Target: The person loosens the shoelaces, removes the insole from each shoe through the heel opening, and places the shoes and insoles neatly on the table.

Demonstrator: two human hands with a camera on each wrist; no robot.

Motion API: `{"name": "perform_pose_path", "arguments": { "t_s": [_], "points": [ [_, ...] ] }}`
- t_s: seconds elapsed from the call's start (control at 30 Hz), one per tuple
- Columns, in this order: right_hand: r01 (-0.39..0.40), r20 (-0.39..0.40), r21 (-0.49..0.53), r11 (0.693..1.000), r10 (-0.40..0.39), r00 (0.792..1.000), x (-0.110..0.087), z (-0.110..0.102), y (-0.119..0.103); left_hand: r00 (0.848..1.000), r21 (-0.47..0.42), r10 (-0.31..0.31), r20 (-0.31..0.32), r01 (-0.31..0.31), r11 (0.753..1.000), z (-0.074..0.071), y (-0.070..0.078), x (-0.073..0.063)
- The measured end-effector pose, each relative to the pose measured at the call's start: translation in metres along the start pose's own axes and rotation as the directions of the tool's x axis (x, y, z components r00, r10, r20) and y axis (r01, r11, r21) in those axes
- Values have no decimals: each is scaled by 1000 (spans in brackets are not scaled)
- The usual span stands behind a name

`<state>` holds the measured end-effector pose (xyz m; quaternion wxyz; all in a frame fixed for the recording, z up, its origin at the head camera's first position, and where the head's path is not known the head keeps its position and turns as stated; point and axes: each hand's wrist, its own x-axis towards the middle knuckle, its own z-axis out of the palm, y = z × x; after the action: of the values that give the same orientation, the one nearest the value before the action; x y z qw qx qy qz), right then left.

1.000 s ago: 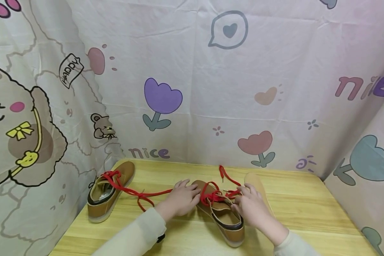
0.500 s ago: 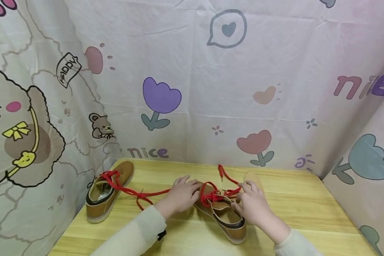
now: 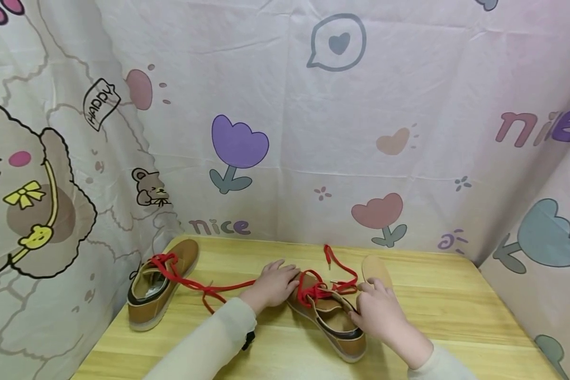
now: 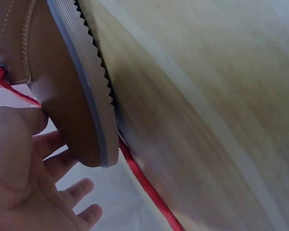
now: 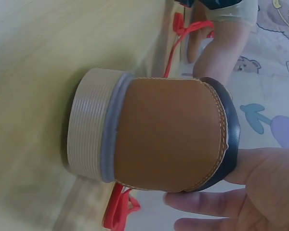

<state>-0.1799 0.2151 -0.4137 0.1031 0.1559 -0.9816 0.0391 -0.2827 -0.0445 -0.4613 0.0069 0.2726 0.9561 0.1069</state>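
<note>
A brown lace-up shoe (image 3: 340, 320) with red laces stands near the middle of the wooden table, toe pointing away to the left. My left hand (image 3: 275, 284) is at its toe; in the left wrist view the thumb meets the toe's upper while relaxed, spread fingers (image 4: 77, 191) reach past its tip. At the heel end my right hand (image 3: 382, 311) pinches the dark collar (image 5: 232, 130), thumb over the rim and index finger along the outside. The shoe's red lace (image 3: 313, 293) is threaded at the front, with a loose length trailing behind it.
A matching brown shoe (image 3: 147, 311) stands at the table's left edge, its long red lace (image 3: 195, 285) stretching right to behind my left hand. A tan insole-shaped piece (image 3: 375, 268) lies beyond my right hand. Printed curtains (image 3: 294, 132) enclose the back and sides of the table (image 3: 456, 316).
My right hand has lowered toward the shoe's heel collar, its fingers leaving the lace area. The left hand has shifted slightly right at the toe. Both shoes stay about where they were.
</note>
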Motion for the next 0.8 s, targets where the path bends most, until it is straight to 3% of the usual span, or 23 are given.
{"name": "perform_pose_path", "arguments": {
  "t_s": [0.2,0.53,0.8],
  "points": [
    [24,-33,31,999,-23,999,3,4,2,999,36,0,-33,2,999,0,-3,-4],
    [128,-88,114,985,-118,989,16,13,12,997,123,-10,-79,20,992,1,-10,-23],
    [168,-104,115,979,-156,982,25,16,16,997,117,-33,-75,42,992,-3,-9,-42]
  ]
}}
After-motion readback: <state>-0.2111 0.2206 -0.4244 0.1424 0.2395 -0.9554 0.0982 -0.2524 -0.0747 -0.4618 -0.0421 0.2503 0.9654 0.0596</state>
